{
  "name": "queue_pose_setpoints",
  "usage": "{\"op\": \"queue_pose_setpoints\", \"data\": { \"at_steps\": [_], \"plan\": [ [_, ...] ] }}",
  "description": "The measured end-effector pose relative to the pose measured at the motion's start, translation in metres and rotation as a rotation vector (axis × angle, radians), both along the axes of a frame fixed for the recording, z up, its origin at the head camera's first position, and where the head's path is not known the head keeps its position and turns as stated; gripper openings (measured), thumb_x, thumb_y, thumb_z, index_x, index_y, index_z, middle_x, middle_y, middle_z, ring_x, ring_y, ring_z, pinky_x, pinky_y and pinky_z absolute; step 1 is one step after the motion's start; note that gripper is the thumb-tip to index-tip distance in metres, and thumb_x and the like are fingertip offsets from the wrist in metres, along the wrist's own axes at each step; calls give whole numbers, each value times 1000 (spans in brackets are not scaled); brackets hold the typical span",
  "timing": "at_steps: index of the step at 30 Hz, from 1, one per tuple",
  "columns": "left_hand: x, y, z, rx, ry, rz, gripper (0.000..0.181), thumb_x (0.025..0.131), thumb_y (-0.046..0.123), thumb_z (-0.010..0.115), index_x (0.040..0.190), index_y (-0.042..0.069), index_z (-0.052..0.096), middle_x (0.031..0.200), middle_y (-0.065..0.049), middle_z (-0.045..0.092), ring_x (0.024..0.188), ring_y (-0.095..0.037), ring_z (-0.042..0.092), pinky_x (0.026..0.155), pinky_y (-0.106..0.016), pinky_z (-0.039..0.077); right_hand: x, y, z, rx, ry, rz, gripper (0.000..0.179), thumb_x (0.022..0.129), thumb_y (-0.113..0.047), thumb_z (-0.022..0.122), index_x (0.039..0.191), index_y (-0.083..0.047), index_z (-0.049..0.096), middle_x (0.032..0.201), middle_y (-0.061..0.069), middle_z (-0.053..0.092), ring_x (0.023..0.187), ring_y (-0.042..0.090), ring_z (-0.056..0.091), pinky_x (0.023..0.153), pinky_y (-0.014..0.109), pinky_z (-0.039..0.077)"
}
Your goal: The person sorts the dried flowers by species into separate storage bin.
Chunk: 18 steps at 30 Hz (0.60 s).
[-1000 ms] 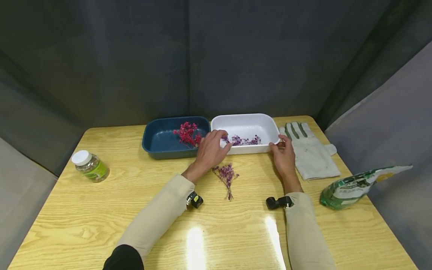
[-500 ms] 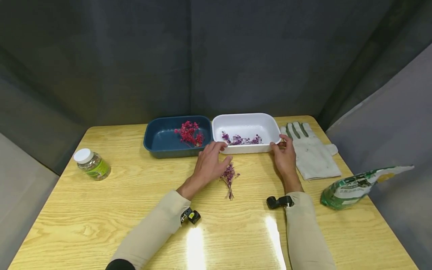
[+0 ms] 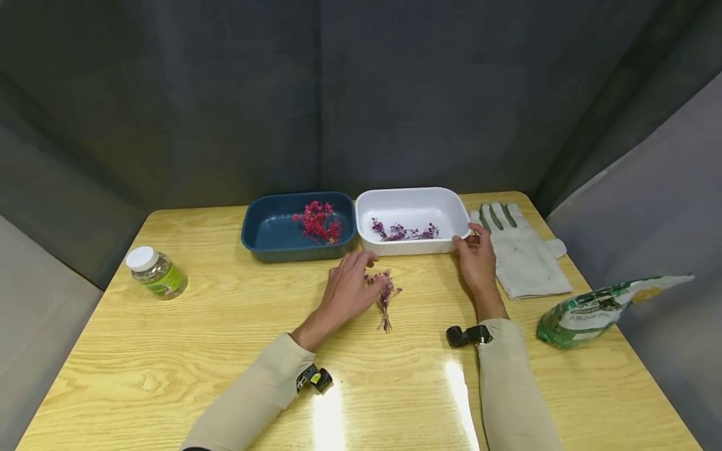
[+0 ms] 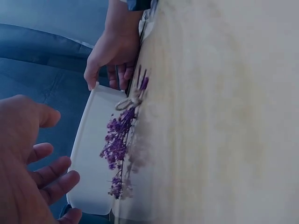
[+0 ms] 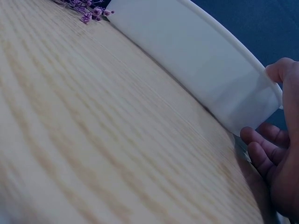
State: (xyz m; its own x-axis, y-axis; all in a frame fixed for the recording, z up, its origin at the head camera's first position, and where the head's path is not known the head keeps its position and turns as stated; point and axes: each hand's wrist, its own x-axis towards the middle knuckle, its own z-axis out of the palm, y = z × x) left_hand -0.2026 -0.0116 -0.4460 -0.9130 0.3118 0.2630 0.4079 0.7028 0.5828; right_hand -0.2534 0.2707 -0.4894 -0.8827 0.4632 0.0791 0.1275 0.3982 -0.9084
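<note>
My left hand (image 3: 345, 289) hovers with spread, loosely bent fingers over a small bunch of dried purple flowers (image 3: 385, 302) on the table. In the left wrist view twine (image 4: 129, 101) ties that bunch's stems, and nothing sits between the fingers. My right hand (image 3: 477, 262) grips the near right corner of a white tray (image 3: 414, 247), thumb on the rim and fingers curled against the side. More purple dried flowers (image 3: 397, 233) lie inside this tray. Beside it on the left stands a dark blue tray (image 3: 293, 255) holding red dried flowers (image 3: 317, 220).
A pair of pale work gloves (image 3: 524, 266) lies right of the white tray. At the right edge stands a green and white bag (image 3: 586, 319). A white-lidded jar (image 3: 158, 274) is at the left. Dark curtains (image 3: 237, 100) hang behind the wooden table (image 3: 225, 338).
My left hand has let go of the purple flowers in the white tray and drawn back toward me, over the bunch on the table. The right hand stays on the tray corner.
</note>
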Motion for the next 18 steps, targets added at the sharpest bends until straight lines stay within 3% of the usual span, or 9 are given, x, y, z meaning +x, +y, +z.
{"op": "queue_pose_setpoints", "data": {
  "at_steps": [11, 18],
  "plan": [
    [16, -5, -8, -171, -128, 3, 44, 88, 46, 64, 124, 22, 57, 103, 0, 60, 98, -19, 56, 84, -42, 39, -1, -4, 1, -1, -21, -3, 52, 95, -39, 54, 142, -24, 38, 113, 8, 51, 90, 17, 51, 80, 26, 40],
    [20, 3, -10, -269, -144, 5, 40, 88, 48, 62, 118, 23, 60, 101, 2, 59, 99, -20, 57, 79, -42, 39, -1, 0, 2, 0, -14, -9, 52, 95, -38, 55, 142, -24, 39, 111, 6, 51, 88, 16, 53, 78, 23, 42]
  ]
}}
